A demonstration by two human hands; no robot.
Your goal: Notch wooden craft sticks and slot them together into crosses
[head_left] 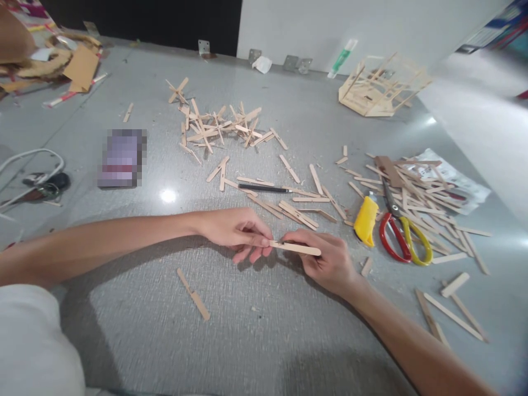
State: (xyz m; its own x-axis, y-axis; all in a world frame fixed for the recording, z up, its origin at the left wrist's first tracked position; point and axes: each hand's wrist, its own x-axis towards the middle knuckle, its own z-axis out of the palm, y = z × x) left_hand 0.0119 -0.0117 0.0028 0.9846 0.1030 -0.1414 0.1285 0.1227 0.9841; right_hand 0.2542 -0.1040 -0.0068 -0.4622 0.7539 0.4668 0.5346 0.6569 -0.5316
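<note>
- Head view: a pale wooden stick (297, 248) is held up over the desk (247, 341), slanting slightly down toward three o'clock. It is the centre for the clock directions below.
- The left hand (243, 232) pinches the stick's near-left end between thumb and forefinger, the other fingers loosely curled beneath.
- The right hand (330, 258) is closed, its bent fingers against the stick beside a small dark spot; whether that is a notch or a tool tip cannot be told.
- As I judge it, the step in hand is close work or checking at that spot. Carrying on there calls for a firm left pinch, small right-finger movements and light force, since so thin a strip could split.
- At eight o'clock a notched stick (201, 306) lies flat, apart from both hands.
- At eleven, a slim black tool (258, 188) lies among loose sticks (297, 214); farther that way are crossed sticks (202, 126), heaped together.
- Toward one o'clock stands an open wooden frame (381, 105).
- Near three, a yellow cutter (364, 220) lies just beside red-and-yellow-handled scissors (395, 211), whose blades reach into a scattered stick pile (424, 209).
</note>
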